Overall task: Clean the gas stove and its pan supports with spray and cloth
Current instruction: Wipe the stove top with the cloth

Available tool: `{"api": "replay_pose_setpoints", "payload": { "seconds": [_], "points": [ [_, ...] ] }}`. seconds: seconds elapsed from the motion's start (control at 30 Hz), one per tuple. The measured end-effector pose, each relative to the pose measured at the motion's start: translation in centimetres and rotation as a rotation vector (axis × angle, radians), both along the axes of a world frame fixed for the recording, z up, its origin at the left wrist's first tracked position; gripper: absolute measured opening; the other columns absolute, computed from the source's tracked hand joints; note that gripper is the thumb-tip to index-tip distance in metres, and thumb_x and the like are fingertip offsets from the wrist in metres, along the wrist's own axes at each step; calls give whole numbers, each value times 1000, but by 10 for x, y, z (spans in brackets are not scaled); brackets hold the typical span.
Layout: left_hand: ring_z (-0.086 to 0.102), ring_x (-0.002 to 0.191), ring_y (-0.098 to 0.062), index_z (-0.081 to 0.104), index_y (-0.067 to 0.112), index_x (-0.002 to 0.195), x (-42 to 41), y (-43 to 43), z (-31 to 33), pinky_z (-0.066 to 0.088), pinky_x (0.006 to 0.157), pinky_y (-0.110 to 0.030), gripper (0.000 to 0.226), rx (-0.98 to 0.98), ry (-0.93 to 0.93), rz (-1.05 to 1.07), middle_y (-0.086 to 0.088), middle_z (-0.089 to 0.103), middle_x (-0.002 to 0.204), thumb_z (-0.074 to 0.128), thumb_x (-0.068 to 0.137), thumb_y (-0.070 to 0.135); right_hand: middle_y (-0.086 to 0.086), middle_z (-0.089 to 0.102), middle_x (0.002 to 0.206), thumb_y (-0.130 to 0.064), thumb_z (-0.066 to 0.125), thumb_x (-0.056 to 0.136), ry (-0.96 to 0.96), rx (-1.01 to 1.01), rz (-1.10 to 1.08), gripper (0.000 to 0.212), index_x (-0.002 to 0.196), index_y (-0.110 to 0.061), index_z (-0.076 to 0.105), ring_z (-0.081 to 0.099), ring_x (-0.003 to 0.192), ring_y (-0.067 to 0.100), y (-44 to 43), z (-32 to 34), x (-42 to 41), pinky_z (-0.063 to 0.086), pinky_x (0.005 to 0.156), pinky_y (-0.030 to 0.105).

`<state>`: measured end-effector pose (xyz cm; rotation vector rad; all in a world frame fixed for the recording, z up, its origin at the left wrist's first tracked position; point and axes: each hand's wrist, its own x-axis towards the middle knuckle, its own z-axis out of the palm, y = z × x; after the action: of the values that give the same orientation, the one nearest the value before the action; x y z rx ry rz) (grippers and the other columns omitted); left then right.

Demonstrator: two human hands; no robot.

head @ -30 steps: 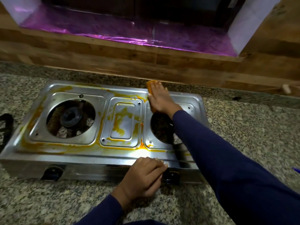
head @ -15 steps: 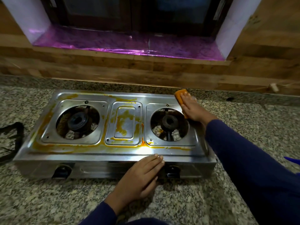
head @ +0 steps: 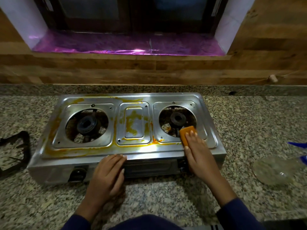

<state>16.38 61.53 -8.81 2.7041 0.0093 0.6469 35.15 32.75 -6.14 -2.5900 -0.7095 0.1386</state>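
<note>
A steel two-burner gas stove (head: 132,150) sits on the granite counter, smeared with orange-yellow grime around its left burner (head: 86,125) and middle panel. Its right side looks cleaner. My right hand (head: 197,153) presses an orange cloth (head: 186,132) flat onto the stove top at the front edge of the right burner (head: 178,120). My left hand (head: 108,173) rests flat on the stove's front edge, between the two knobs. A black pan support (head: 15,152) lies on the counter left of the stove.
A clear glass dish (head: 275,170) sits on the counter at the right. Beyond it a blue object (head: 299,145) shows at the frame edge. A wooden wall and a purple-lined window sill (head: 126,45) run behind the stove. Granite counter (head: 166,200) lies in front.
My right hand has drawn the orange cloth from the stove's back edge, across the right side, down to the front of the right burner. My left hand has stayed on the front edge.
</note>
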Motion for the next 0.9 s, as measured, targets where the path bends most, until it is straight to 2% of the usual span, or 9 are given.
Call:
{"api": "replay_pose_setpoints", "payload": {
  "seconds": [0.07, 0.13, 0.2, 0.3, 0.43, 0.47, 0.57, 0.7, 0.9],
  "points": [
    [58, 119, -29, 66, 3, 124, -8, 17, -1, 43, 105, -48, 39, 24, -6, 7, -12, 64, 127, 53, 93, 21, 3, 18, 163, -46, 21, 98, -16, -12, 27, 65, 156, -16, 24, 14, 152, 18, 40, -1, -9, 16, 123, 40],
    [58, 121, -30, 64, 1, 127, -14, 28, -6, 43, 107, -47, 40, 51, 1, -41, -13, 63, 129, 53, 93, 19, 6, 16, 164, -47, 19, 97, -22, -29, 68, 68, 157, -14, 21, 12, 152, 21, 86, -3, -26, 9, 124, 37],
    [56, 124, -30, 62, -1, 129, -15, 32, -11, 42, 108, -48, 41, 66, -1, -84, -14, 61, 132, 53, 93, 18, 9, 14, 164, -43, 24, 100, -29, -36, 118, 65, 157, -12, 18, 10, 153, 24, 133, -3, -43, 4, 122, 34],
    [53, 127, -30, 60, -1, 130, -15, 36, -14, 39, 110, -46, 42, 65, -8, -109, -15, 60, 133, 52, 94, 20, 13, 12, 164, -33, 28, 103, -27, -43, 156, 60, 157, -9, 15, 9, 153, 28, 188, -1, -61, 6, 122, 38],
    [53, 127, -28, 60, 1, 132, -17, 41, -15, 38, 112, -43, 44, 46, -24, -152, -14, 60, 134, 55, 91, 17, 11, 9, 165, -38, 12, 99, -23, -89, 33, 65, 157, -10, 11, 8, 153, 26, 193, -2, -59, 4, 122, 40],
    [54, 127, -28, 59, 2, 133, -17, 43, -16, 38, 112, -43, 44, 46, -28, -168, -13, 60, 134, 56, 91, 16, 11, 7, 165, -38, 10, 98, -27, -101, -20, 66, 157, -10, 10, 7, 153, 26, 189, -2, -54, 4, 122, 41],
    [53, 129, -28, 57, 1, 134, -16, 47, -20, 37, 113, -45, 45, 58, -52, -200, -14, 58, 137, 56, 91, 14, 13, 1, 165, -34, 22, 103, -10, -130, -158, 62, 157, -8, 5, 0, 153, 27, 184, -3, -27, 0, 122, 43],
    [48, 135, -26, 56, 1, 135, -17, 46, -24, 37, 113, -46, 45, 25, -93, -198, -13, 54, 142, 56, 92, 12, 21, 2, 164, -34, 28, 103, -31, -153, -273, 66, 156, -1, 5, 0, 152, 34, 201, -4, 34, 3, 122, 48],
    [45, 139, -25, 56, 3, 136, -21, 40, -21, 37, 114, -46, 52, -30, -97, -152, -9, 51, 146, 65, 85, 6, 28, 1, 162, -33, 28, 104, -40, -152, -232, 66, 154, 4, 5, -1, 151, 40, 252, 1, 97, 4, 122, 49]
  ]
}}
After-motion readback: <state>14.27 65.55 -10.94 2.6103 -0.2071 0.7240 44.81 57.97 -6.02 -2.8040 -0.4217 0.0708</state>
